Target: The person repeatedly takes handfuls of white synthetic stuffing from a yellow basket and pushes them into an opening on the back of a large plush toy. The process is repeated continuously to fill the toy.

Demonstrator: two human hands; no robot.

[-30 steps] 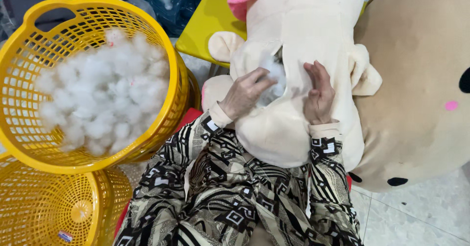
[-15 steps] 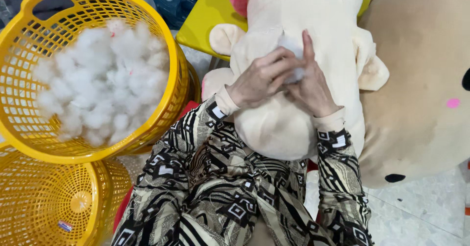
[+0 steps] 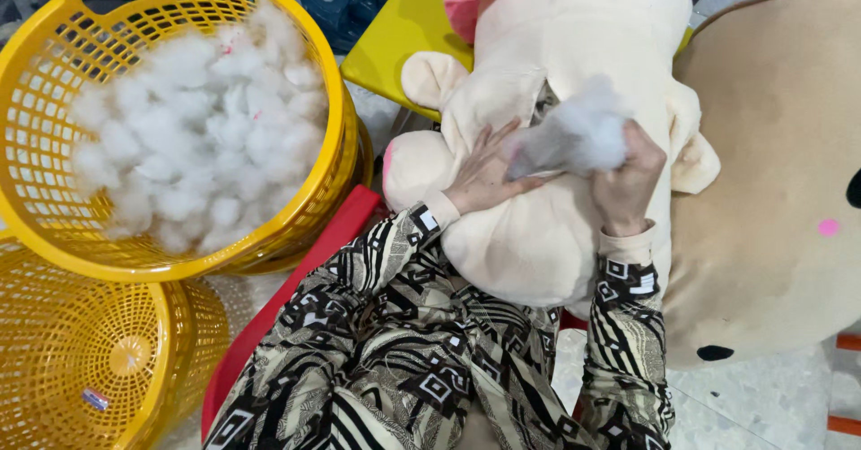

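Stuffing [image 3: 578, 134] bunched in right hand's [image 3: 630, 179] fingers [image 3: 619, 150].

Floor [image 3: 762, 405]: pale speckled tile, visible at lower right. Resting on it: an empty yellow mesh basket [image 3: 99, 360] at lower left, a red plastic seat [image 3: 269, 315] under the person, and a large tan plush [image 3: 771, 190] at right.
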